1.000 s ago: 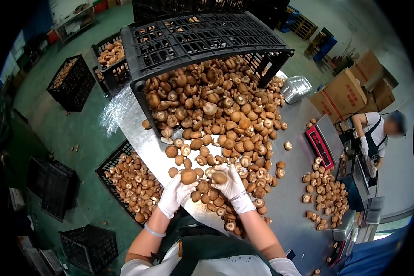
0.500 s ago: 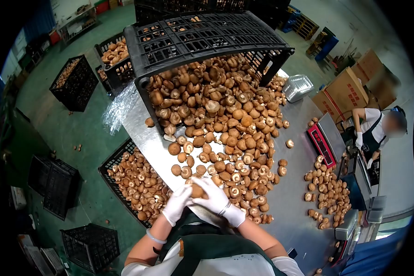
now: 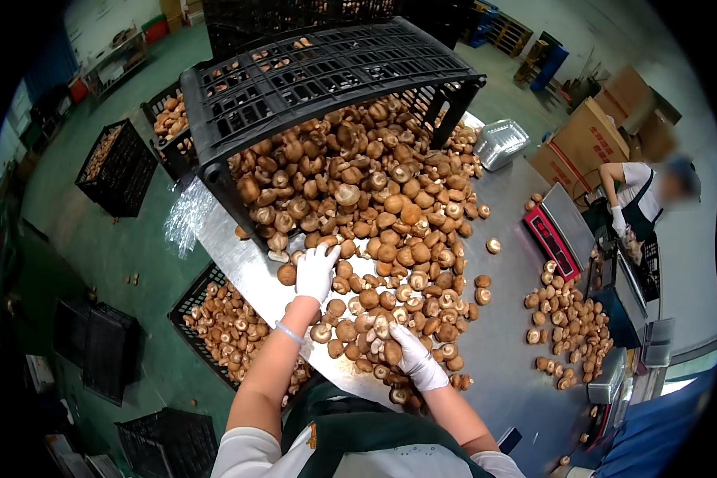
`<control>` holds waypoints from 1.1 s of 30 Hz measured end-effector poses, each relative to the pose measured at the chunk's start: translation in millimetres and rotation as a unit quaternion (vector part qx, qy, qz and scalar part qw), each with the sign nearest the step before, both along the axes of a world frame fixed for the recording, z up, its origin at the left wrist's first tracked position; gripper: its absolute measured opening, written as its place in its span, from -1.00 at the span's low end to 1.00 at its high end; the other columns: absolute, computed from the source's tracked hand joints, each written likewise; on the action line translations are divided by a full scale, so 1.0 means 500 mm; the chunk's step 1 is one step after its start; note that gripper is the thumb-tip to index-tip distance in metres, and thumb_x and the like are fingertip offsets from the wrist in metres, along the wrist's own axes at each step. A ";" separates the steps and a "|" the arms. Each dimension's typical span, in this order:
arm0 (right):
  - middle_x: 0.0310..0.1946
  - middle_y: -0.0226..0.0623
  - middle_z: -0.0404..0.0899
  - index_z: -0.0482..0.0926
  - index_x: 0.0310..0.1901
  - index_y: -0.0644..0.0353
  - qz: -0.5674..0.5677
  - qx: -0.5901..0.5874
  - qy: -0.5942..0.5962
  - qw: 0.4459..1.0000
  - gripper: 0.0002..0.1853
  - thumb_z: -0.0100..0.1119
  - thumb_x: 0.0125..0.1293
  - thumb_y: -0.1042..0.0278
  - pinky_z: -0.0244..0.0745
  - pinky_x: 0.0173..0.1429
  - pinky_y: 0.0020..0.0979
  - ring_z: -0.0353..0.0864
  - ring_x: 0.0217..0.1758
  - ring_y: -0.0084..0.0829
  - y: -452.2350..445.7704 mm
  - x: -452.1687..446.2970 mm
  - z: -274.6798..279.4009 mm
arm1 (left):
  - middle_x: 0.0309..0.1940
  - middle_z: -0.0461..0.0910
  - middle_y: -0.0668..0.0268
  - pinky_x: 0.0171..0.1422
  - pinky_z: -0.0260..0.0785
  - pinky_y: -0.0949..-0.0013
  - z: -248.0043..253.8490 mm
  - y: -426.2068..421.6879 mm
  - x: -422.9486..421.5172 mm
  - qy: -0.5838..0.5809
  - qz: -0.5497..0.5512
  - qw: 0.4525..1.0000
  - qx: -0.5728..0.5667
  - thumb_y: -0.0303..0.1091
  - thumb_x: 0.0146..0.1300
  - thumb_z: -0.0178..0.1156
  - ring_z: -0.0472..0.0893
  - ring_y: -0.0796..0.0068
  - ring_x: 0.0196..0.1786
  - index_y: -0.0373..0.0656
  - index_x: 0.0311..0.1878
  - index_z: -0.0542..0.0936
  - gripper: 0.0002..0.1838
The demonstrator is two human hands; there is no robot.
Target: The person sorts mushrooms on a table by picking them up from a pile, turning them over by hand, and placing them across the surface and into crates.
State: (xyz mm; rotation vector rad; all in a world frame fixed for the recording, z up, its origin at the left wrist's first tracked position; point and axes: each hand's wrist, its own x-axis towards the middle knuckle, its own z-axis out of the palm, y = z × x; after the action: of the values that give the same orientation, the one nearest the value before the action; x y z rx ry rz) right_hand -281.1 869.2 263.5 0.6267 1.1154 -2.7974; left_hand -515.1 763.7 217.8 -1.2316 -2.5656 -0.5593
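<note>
Both my hands wear white gloves. My left hand (image 3: 316, 275) reaches forward to the near edge of the mushroom heap (image 3: 334, 171), palm down. Its fingers are stretched out and touch brown-capped mushrooms below the tipped crate's mouth. Close to my body, my right hand (image 3: 417, 360) curls round a mushroom (image 3: 391, 351), with other mushrooms right against its fingers. Pale stems and caps show there; how many it holds I cannot tell. Loose mushrooms (image 3: 369, 299) lie on the metal table (image 3: 251, 275) between my hands.
A black crate (image 3: 319, 68) lies tipped on the table, mushrooms spilling out. Another mushroom-filled crate (image 3: 185, 307) stands at the left below the table. On the right are a red scale (image 3: 551, 243), a mushroom pile (image 3: 570, 327) and a co-worker (image 3: 637, 195). Clear plastic trays (image 3: 501, 144) stand behind.
My hands were together around a mushroom near my body. The left has moved forward to the heap; the right has shifted slightly right, now among mushrooms. The view has shifted slightly.
</note>
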 end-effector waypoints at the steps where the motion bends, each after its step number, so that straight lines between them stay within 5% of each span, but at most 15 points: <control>1: -0.17 -0.32 0.58 0.39 0.20 0.31 -0.003 -0.004 -0.006 1.000 -0.53 -0.08 0.45 0.09 0.52 -0.16 -0.53 0.56 -0.22 -0.55 0.001 0.003 -0.001 | -0.03 0.46 0.21 0.01 0.33 0.15 -0.006 0.008 -0.007 -0.028 0.010 0.999 -0.030 -0.44 -0.07 0.30 0.45 0.17 -0.01 0.02 0.15 0.48 -0.41; 3: -0.18 -0.33 0.58 0.39 0.20 0.30 -0.014 -0.008 -0.007 1.000 -0.52 -0.09 0.45 0.07 0.52 -0.16 -0.52 0.57 -0.22 -0.55 0.002 0.009 0.001 | -0.05 0.42 0.22 -0.01 0.32 0.15 -0.015 0.014 -0.024 -0.039 0.011 0.997 -0.063 -0.39 -0.11 0.35 0.43 0.19 -0.01 0.02 0.20 0.42 -0.32; 6: -0.20 -0.36 0.57 0.40 0.20 0.28 -0.028 0.005 -0.009 1.000 -0.47 -0.18 0.47 -0.02 0.51 -0.21 -0.54 0.56 -0.25 -0.56 0.008 0.012 0.008 | -0.04 0.49 0.17 0.07 0.36 0.20 0.011 0.000 -0.014 -0.191 -0.001 0.975 0.116 -0.35 0.06 0.30 0.49 0.15 0.01 -0.08 0.26 0.39 -0.37; 7: -0.19 -0.34 0.57 0.39 0.19 0.29 -0.028 -0.010 0.016 0.999 -0.48 -0.20 0.48 -0.01 0.49 -0.14 -0.53 0.53 -0.24 -0.56 0.013 0.011 0.020 | 0.04 0.53 0.18 0.10 0.36 0.28 0.042 -0.010 -0.003 -0.402 -0.012 0.896 0.188 -0.31 0.20 0.23 0.52 0.22 0.06 -0.15 0.30 0.34 -0.42; 8: -0.19 -0.32 0.56 0.38 0.19 0.30 -0.029 -0.025 0.041 0.998 -0.48 -0.21 0.48 0.00 0.47 -0.08 -0.53 0.51 -0.23 -0.56 0.016 0.009 0.028 | 0.10 0.50 0.28 0.10 0.38 0.41 0.078 -0.014 0.021 -0.473 -0.061 0.826 0.299 -0.24 0.35 0.09 0.52 0.49 0.01 -0.17 0.28 0.35 -0.53; 10: -0.12 -0.23 0.56 0.31 0.24 0.33 -0.068 -0.056 0.060 0.994 -0.42 -0.30 0.49 -0.06 0.48 -0.08 -0.52 0.54 -0.20 -0.49 0.017 -0.005 0.022 | 0.12 0.49 0.25 0.14 0.39 0.36 0.104 -0.038 0.055 -0.693 -0.082 0.612 0.373 -0.22 0.42 -0.02 0.52 0.45 0.07 -0.20 0.30 0.31 -0.55; 15: 0.12 -0.09 0.46 0.19 0.34 0.24 -0.084 -0.069 0.098 0.989 -0.34 -0.26 0.45 -0.16 0.57 -0.13 -0.49 0.56 0.06 -0.26 -0.007 -0.056 0.032 | 0.16 0.46 0.24 0.36 0.21 0.18 0.113 -0.068 0.133 -0.734 -0.122 0.514 0.426 -0.05 0.45 -0.08 0.43 0.28 0.24 -0.21 0.28 0.31 -0.50; 18: 0.27 -0.15 0.32 0.10 0.40 0.17 -0.052 -0.162 0.135 0.976 -0.33 -0.24 0.44 -0.16 0.57 0.03 -0.34 0.46 0.21 -0.18 -0.035 -0.071 0.021 | 0.22 0.39 0.23 0.39 0.15 0.29 0.115 -0.076 0.176 -0.725 -0.129 0.545 0.400 -0.05 0.46 -0.10 0.36 0.39 0.28 -0.23 0.33 0.27 -0.46; 20: 0.26 -0.12 0.32 0.10 0.38 0.20 -0.129 -0.132 0.080 0.980 -0.33 -0.22 0.44 -0.13 0.55 0.15 -0.29 0.42 0.24 -0.15 -0.074 -0.081 0.060 | 0.25 0.36 0.21 0.38 0.15 0.35 0.106 -0.088 0.208 -0.659 -0.093 0.660 0.349 -0.26 0.45 -0.12 0.35 0.40 0.29 -0.24 0.38 0.20 -0.51; 22: 0.26 -0.13 0.32 0.13 0.36 0.22 -0.073 -0.154 0.113 0.979 -0.35 -0.25 0.45 -0.12 0.41 0.30 -0.19 0.42 0.25 -0.19 -0.070 -0.071 0.007 | 0.24 0.37 0.17 0.39 0.12 0.36 0.102 -0.108 0.232 -0.636 -0.066 0.687 0.347 -0.32 0.40 -0.01 0.34 0.36 0.31 -0.27 0.34 0.27 -0.51; 24: 0.27 -0.12 0.32 0.12 0.37 0.22 -0.053 -0.140 0.063 0.987 -0.34 -0.26 0.45 -0.13 0.37 0.32 -0.15 0.41 0.25 -0.18 -0.083 -0.052 -0.021 | 0.26 0.37 0.05 0.42 0.10 0.30 0.108 -0.143 0.245 -0.492 -0.063 0.815 0.299 -0.42 0.29 0.08 0.33 0.22 0.34 -0.29 0.24 0.38 -0.56; 30: 0.24 -0.14 0.33 0.15 0.34 0.25 0.045 -0.197 0.051 0.978 -0.42 -0.11 0.45 0.04 0.36 0.34 -0.17 0.41 0.24 -0.23 -0.140 0.010 -0.062 | 0.21 0.43 0.06 0.40 0.16 0.25 0.091 -0.239 0.292 -0.430 -0.052 0.877 0.207 -0.39 0.28 0.11 0.39 0.16 0.30 -0.28 0.16 0.46 -0.61; 33: 0.17 -0.16 0.39 0.20 0.32 0.22 0.040 -0.141 0.016 0.989 -0.42 -0.11 0.43 -0.02 0.40 0.30 -0.24 0.44 0.20 -0.28 -0.131 0.010 -0.052 | 0.15 0.49 0.09 0.31 0.27 0.30 0.079 -0.264 0.292 -0.462 -0.057 0.857 0.220 -0.41 0.30 0.08 0.48 0.22 0.21 -0.27 0.16 0.47 -0.63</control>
State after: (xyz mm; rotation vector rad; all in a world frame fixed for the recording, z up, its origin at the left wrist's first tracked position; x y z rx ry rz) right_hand -275.9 803.7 237.4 0.4986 0.7099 -2.8269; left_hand -369.1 631.5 257.1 -1.0912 -2.7286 -2.0576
